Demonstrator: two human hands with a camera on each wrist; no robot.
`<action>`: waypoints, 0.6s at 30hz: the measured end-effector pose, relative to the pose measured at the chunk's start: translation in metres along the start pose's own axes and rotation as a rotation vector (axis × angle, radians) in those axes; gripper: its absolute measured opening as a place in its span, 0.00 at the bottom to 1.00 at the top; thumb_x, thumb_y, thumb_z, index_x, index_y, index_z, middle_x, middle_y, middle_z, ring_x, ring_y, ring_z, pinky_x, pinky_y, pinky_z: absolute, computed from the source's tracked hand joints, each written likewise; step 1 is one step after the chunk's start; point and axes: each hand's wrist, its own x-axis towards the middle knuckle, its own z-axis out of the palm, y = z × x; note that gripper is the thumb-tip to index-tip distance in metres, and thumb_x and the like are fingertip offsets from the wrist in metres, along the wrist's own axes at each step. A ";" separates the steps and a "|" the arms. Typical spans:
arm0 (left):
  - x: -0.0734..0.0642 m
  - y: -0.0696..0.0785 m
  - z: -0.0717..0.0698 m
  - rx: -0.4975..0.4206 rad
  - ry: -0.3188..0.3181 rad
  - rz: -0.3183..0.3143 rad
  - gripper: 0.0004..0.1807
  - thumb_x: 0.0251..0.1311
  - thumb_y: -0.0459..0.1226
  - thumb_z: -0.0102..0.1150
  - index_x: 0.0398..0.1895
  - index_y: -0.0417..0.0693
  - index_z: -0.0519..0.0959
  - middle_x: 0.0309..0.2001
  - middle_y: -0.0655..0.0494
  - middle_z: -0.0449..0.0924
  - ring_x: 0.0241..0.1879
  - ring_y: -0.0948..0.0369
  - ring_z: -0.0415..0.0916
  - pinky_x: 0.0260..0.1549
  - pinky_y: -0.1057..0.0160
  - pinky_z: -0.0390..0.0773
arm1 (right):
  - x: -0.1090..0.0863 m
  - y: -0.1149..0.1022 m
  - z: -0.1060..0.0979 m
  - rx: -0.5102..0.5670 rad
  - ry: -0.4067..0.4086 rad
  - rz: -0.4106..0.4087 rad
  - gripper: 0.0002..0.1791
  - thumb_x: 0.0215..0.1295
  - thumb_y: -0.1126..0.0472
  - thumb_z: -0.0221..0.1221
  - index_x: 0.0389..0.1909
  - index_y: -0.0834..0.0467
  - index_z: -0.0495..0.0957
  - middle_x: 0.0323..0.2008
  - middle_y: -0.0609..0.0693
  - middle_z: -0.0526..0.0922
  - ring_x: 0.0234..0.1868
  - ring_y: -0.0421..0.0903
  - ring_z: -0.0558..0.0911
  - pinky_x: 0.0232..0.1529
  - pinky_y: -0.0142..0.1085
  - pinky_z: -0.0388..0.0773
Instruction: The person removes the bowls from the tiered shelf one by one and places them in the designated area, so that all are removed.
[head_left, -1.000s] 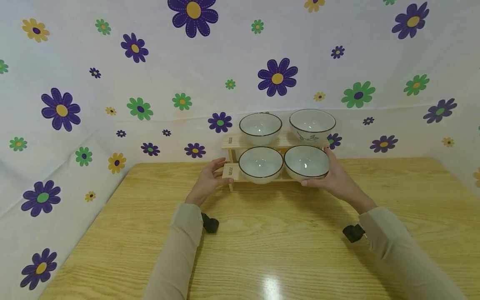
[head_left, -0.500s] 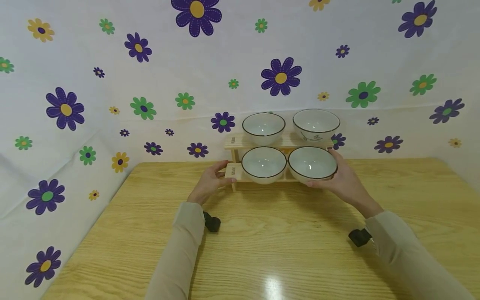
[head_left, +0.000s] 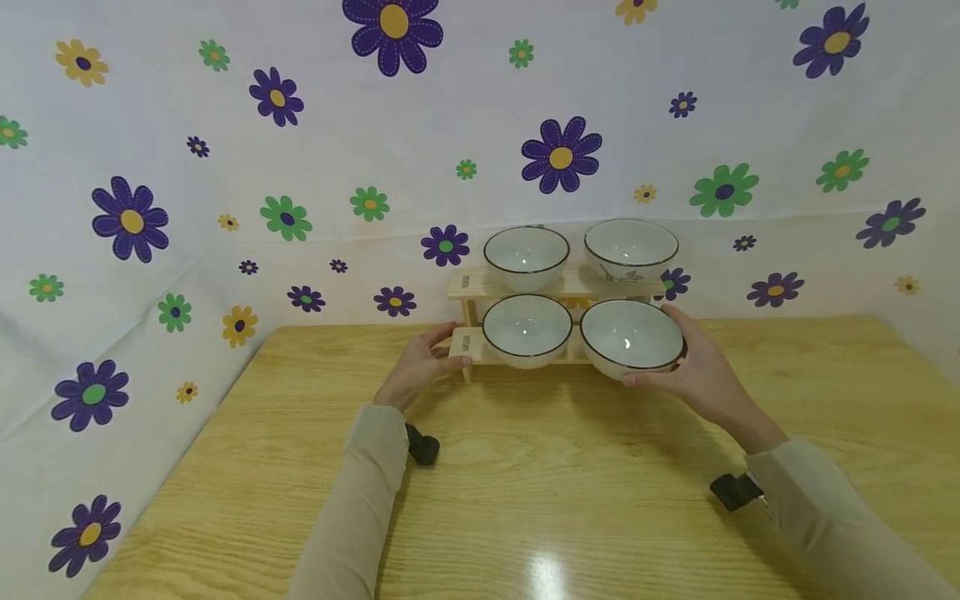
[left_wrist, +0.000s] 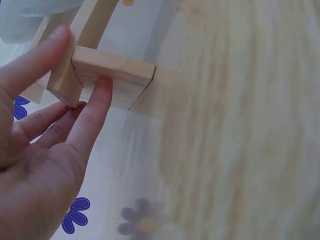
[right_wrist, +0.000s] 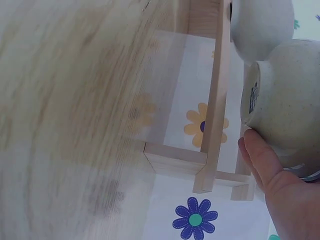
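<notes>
My right hand (head_left: pixel 708 371) holds a white dark-rimmed bowl (head_left: pixel 632 337), thumb along its near side and fingers around its right side. In the right wrist view this bowl's foot (right_wrist: pixel 253 92) shows a dark mark and hangs clear of the rack. The left end of the two-tier wooden rack (head_left: pixel 467 343) is pinched by my left hand (head_left: pixel 420 365); the left wrist view shows the thumb on one side of the board (left_wrist: pixel 92 30) and fingers against the leg (left_wrist: pixel 115 67). A second bowl (head_left: pixel 527 329) sits on the lower tier beside the held one.
On the upper tier stand a left bowl (head_left: pixel 527 258) and a right bowl (head_left: pixel 632 250) with a leaf pattern. Close behind the rack hangs a flowered cloth (head_left: pixel 360 100). The wooden table (head_left: pixel 510 483) stretches out in front.
My right hand has lifted the lower right bowl off the rack and drawn it rightward and toward me. A gap has opened between it and its neighbour. The left hand stays on the rack.
</notes>
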 end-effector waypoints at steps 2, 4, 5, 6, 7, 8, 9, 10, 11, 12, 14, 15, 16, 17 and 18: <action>-0.001 0.000 0.000 0.013 0.004 -0.001 0.44 0.66 0.29 0.66 0.81 0.40 0.55 0.80 0.43 0.53 0.72 0.42 0.65 0.69 0.46 0.70 | -0.003 0.000 0.000 -0.001 -0.004 0.003 0.64 0.54 0.54 0.78 0.81 0.67 0.44 0.74 0.73 0.59 0.71 0.72 0.62 0.68 0.69 0.65; 0.000 0.000 0.001 0.017 0.006 0.003 0.43 0.66 0.29 0.66 0.81 0.40 0.56 0.80 0.43 0.53 0.72 0.42 0.66 0.69 0.46 0.71 | -0.005 0.000 0.001 -0.001 -0.009 0.000 0.64 0.54 0.54 0.78 0.81 0.67 0.45 0.74 0.73 0.59 0.71 0.72 0.62 0.67 0.69 0.65; -0.001 0.000 0.001 0.021 0.008 0.006 0.43 0.67 0.29 0.66 0.81 0.40 0.56 0.80 0.42 0.53 0.71 0.42 0.66 0.69 0.46 0.71 | -0.007 0.000 0.002 -0.005 -0.011 0.000 0.65 0.54 0.53 0.78 0.81 0.67 0.45 0.74 0.73 0.59 0.71 0.72 0.62 0.67 0.69 0.66; 0.000 0.000 0.001 0.022 0.008 0.010 0.43 0.67 0.29 0.66 0.81 0.40 0.56 0.80 0.42 0.53 0.71 0.42 0.66 0.69 0.46 0.71 | -0.008 0.000 0.002 -0.011 -0.012 -0.003 0.65 0.54 0.53 0.78 0.81 0.67 0.45 0.73 0.73 0.59 0.71 0.72 0.63 0.67 0.68 0.66; 0.000 0.000 0.001 0.022 0.009 0.012 0.42 0.67 0.29 0.66 0.81 0.40 0.56 0.80 0.42 0.53 0.71 0.41 0.66 0.68 0.46 0.71 | -0.009 -0.001 0.002 -0.018 -0.013 -0.006 0.65 0.53 0.53 0.79 0.81 0.68 0.45 0.73 0.74 0.59 0.71 0.73 0.63 0.67 0.68 0.67; 0.000 0.000 0.001 0.024 0.009 0.013 0.42 0.67 0.29 0.66 0.81 0.39 0.56 0.80 0.42 0.53 0.71 0.41 0.66 0.68 0.46 0.72 | -0.010 -0.001 0.002 -0.021 -0.013 -0.013 0.65 0.53 0.54 0.79 0.80 0.68 0.45 0.73 0.74 0.59 0.70 0.73 0.63 0.67 0.68 0.67; 0.000 0.000 0.001 0.026 0.008 0.014 0.42 0.67 0.29 0.65 0.81 0.39 0.56 0.80 0.42 0.53 0.71 0.41 0.66 0.68 0.46 0.72 | -0.011 -0.001 0.003 -0.024 -0.014 -0.019 0.65 0.53 0.54 0.79 0.80 0.69 0.45 0.73 0.75 0.59 0.70 0.73 0.63 0.67 0.68 0.67; 0.000 0.000 0.001 0.028 0.005 0.016 0.42 0.67 0.28 0.65 0.81 0.39 0.56 0.80 0.41 0.53 0.71 0.41 0.65 0.68 0.46 0.72 | -0.012 -0.001 0.003 -0.025 -0.014 -0.023 0.65 0.52 0.55 0.79 0.80 0.69 0.45 0.73 0.75 0.59 0.70 0.73 0.63 0.67 0.68 0.67; -0.001 0.001 0.001 0.033 0.002 0.017 0.42 0.67 0.28 0.65 0.81 0.38 0.55 0.80 0.41 0.53 0.71 0.40 0.65 0.67 0.45 0.72 | -0.013 -0.001 0.003 -0.025 -0.015 -0.026 0.65 0.52 0.55 0.79 0.80 0.69 0.46 0.73 0.75 0.59 0.70 0.73 0.64 0.67 0.68 0.67; -0.001 0.001 0.001 0.039 0.000 0.016 0.42 0.67 0.28 0.65 0.81 0.38 0.55 0.80 0.41 0.53 0.71 0.40 0.65 0.67 0.45 0.73 | -0.014 -0.001 0.003 -0.024 -0.015 -0.029 0.65 0.52 0.55 0.79 0.80 0.69 0.46 0.72 0.75 0.59 0.70 0.73 0.64 0.67 0.68 0.67; -0.001 0.002 0.002 0.049 -0.003 0.011 0.42 0.68 0.29 0.64 0.81 0.38 0.55 0.80 0.41 0.53 0.71 0.40 0.66 0.67 0.45 0.73 | -0.015 -0.001 0.004 -0.016 -0.017 -0.035 0.64 0.52 0.56 0.79 0.80 0.69 0.46 0.72 0.75 0.60 0.70 0.73 0.64 0.67 0.68 0.67; -0.002 0.002 0.002 0.050 -0.005 0.008 0.42 0.68 0.29 0.64 0.81 0.38 0.54 0.80 0.42 0.52 0.71 0.40 0.66 0.67 0.45 0.73 | -0.016 -0.001 0.004 -0.012 -0.019 -0.037 0.64 0.52 0.57 0.79 0.80 0.69 0.46 0.72 0.74 0.60 0.69 0.72 0.65 0.66 0.67 0.68; -0.001 0.002 0.002 0.054 -0.008 0.006 0.42 0.68 0.29 0.64 0.81 0.38 0.54 0.80 0.42 0.52 0.71 0.40 0.66 0.67 0.45 0.73 | -0.018 -0.001 0.004 -0.006 -0.020 -0.040 0.64 0.52 0.57 0.79 0.80 0.68 0.46 0.72 0.74 0.61 0.69 0.72 0.66 0.66 0.65 0.70; -0.002 0.003 0.002 0.056 -0.009 0.003 0.42 0.68 0.29 0.64 0.81 0.39 0.54 0.80 0.42 0.52 0.71 0.41 0.65 0.67 0.45 0.73 | -0.019 -0.002 0.005 -0.003 -0.022 -0.044 0.64 0.52 0.57 0.79 0.80 0.68 0.47 0.72 0.73 0.61 0.68 0.71 0.66 0.65 0.61 0.72; -0.002 0.002 0.001 0.056 -0.009 0.000 0.43 0.68 0.29 0.64 0.81 0.39 0.54 0.81 0.43 0.52 0.71 0.41 0.65 0.67 0.45 0.73 | -0.020 -0.002 0.005 0.003 -0.025 -0.048 0.63 0.52 0.58 0.79 0.80 0.67 0.47 0.72 0.72 0.61 0.68 0.70 0.67 0.64 0.54 0.75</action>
